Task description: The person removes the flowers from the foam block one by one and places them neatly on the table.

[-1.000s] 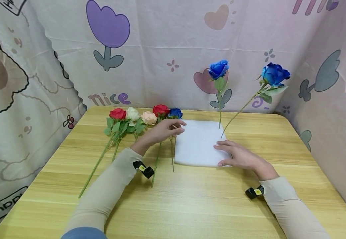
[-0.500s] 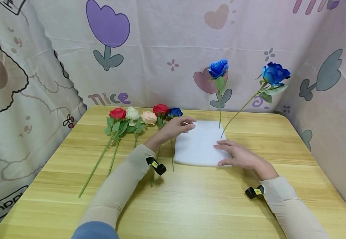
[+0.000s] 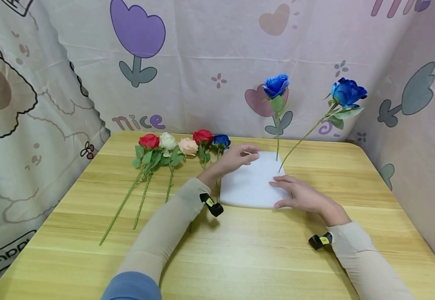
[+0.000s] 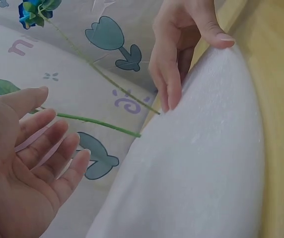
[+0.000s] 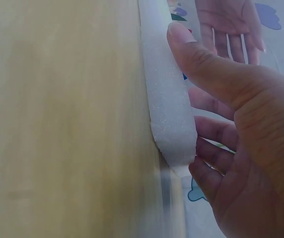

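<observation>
A white foam block (image 3: 251, 183) lies on the table, with two blue roses standing from its far right part: one upright (image 3: 276, 86), one leaning right (image 3: 348, 93). My right hand (image 3: 307, 196) rests on the block's right edge, fingers spread; in the right wrist view the thumb and fingers of this hand (image 5: 251, 109) touch the foam's side. My left hand (image 3: 236, 160) hovers over the block's far left part, holding nothing. The left wrist view shows that hand (image 4: 30, 158) with fingers loosely extended, left of the stems stuck in the foam (image 4: 196, 148).
Left of the block lie two red roses (image 3: 149, 141) (image 3: 203, 136), a white rose (image 3: 167, 141), a peach rose (image 3: 188, 146) and a blue rose (image 3: 221, 141), their stems toward the near side. A printed cloth (image 3: 202, 50) hangs behind the wooden table (image 3: 262, 250).
My left hand has moved right, from beside the lying blue rose to over the foam block, uncovering some stems. My right hand and the two standing roses have stayed in place.
</observation>
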`<state>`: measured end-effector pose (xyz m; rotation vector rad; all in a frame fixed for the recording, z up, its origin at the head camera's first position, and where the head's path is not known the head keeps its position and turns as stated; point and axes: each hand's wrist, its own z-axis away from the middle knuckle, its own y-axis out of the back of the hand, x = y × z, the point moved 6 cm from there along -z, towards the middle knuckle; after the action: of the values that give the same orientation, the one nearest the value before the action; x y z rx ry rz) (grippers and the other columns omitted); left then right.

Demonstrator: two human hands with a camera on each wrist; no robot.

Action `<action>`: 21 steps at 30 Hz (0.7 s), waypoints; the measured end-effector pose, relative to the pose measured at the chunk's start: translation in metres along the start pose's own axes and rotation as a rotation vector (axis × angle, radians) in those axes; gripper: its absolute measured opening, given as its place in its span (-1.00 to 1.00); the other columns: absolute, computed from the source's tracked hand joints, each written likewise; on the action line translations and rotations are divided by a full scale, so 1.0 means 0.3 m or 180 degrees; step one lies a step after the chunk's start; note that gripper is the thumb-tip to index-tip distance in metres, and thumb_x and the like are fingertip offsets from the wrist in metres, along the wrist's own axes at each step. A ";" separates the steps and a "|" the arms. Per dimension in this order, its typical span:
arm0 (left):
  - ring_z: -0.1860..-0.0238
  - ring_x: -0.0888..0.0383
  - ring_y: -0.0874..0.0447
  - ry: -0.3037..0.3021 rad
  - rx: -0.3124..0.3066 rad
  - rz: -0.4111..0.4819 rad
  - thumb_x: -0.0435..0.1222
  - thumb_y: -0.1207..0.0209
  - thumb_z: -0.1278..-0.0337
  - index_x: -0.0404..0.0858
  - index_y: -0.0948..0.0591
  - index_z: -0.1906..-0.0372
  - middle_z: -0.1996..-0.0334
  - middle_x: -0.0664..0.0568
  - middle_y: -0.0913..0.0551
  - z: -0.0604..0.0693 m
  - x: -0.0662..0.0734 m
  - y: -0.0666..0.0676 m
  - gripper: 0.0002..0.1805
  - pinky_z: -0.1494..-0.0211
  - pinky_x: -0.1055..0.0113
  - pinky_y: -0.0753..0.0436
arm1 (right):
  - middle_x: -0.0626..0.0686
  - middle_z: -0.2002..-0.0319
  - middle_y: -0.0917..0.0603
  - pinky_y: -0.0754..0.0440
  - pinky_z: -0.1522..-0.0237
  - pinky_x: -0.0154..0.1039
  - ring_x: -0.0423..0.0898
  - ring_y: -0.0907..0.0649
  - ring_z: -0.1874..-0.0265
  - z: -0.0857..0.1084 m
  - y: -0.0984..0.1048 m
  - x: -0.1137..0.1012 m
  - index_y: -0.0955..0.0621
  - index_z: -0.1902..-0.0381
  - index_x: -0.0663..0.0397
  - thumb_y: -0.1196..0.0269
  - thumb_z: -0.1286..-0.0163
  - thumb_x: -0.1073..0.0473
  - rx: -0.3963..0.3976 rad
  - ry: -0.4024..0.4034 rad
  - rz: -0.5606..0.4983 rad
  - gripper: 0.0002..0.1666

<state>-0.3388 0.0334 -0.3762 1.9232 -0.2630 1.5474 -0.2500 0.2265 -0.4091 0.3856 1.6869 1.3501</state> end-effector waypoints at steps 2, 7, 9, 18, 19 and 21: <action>-0.06 0.07 -0.61 0.0033 0.0015 0.0023 -0.09 -0.14 -0.39 -0.26 -0.52 -0.26 -0.11 -0.02 -0.58 -0.010 -0.004 -0.012 -0.53 -0.02 0.32 -0.66 | 0.21 -0.38 -0.34 -0.29 -0.32 0.22 0.28 -0.30 -0.36 0.000 0.000 -0.002 -0.45 -0.36 0.14 -0.37 -0.17 -0.26 0.0008 0.0015 0.0007 -0.08; -0.05 0.17 -0.59 0.0021 0.0024 0.0067 -0.07 -0.14 -0.39 -0.28 -0.52 -0.27 -0.13 0.01 -0.58 -0.031 -0.004 -0.037 -0.50 -0.01 0.38 -0.65 | 0.21 -0.38 -0.34 -0.29 -0.32 0.22 0.28 -0.30 -0.36 0.000 0.002 -0.005 -0.45 -0.35 0.14 -0.38 -0.17 -0.24 0.0012 0.0014 0.0000 -0.09; -0.06 0.18 -0.59 0.0034 0.0005 0.0068 -0.06 -0.13 -0.39 -0.28 -0.51 -0.28 -0.15 0.01 -0.58 -0.041 -0.005 -0.048 -0.48 -0.02 0.39 -0.64 | 0.21 -0.38 -0.35 -0.29 -0.32 0.22 0.28 -0.30 -0.36 0.001 0.004 -0.006 -0.46 -0.35 0.14 -0.39 -0.17 -0.24 0.0016 0.0010 -0.0006 -0.09; -0.02 0.14 -0.62 0.0126 0.0009 0.0176 0.02 -0.12 -0.38 -0.26 -0.54 -0.26 -0.13 0.01 -0.60 -0.092 -0.031 -0.096 -0.46 -0.03 0.40 -0.64 | 0.21 -0.37 -0.36 -0.30 -0.32 0.21 0.26 -0.32 -0.35 0.001 0.003 -0.004 -0.47 -0.34 0.14 -0.40 -0.17 -0.21 0.0046 0.0059 0.0016 -0.11; -0.03 0.10 -0.63 0.0125 0.0019 0.0187 0.02 -0.12 -0.38 -0.26 -0.54 -0.26 -0.11 0.00 -0.61 -0.096 -0.030 -0.101 -0.45 -0.02 0.39 -0.64 | 0.21 -0.37 -0.36 -0.30 -0.32 0.21 0.27 -0.31 -0.35 0.000 0.003 -0.005 -0.47 -0.34 0.14 -0.40 -0.17 -0.21 0.0044 0.0055 0.0009 -0.11; -0.03 0.03 -0.64 0.0129 0.0039 0.0202 0.02 -0.11 -0.39 -0.27 -0.54 -0.25 -0.08 -0.02 -0.62 -0.105 -0.030 -0.112 -0.46 -0.02 0.40 -0.64 | 0.21 -0.37 -0.36 -0.30 -0.32 0.21 0.27 -0.31 -0.35 0.000 0.003 -0.005 -0.47 -0.34 0.14 -0.40 -0.17 -0.21 0.0034 0.0044 -0.0001 -0.11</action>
<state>-0.3489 0.0759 -0.3934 1.9073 -0.3003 1.6311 -0.2496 0.2256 -0.4076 0.3827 1.7061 1.3468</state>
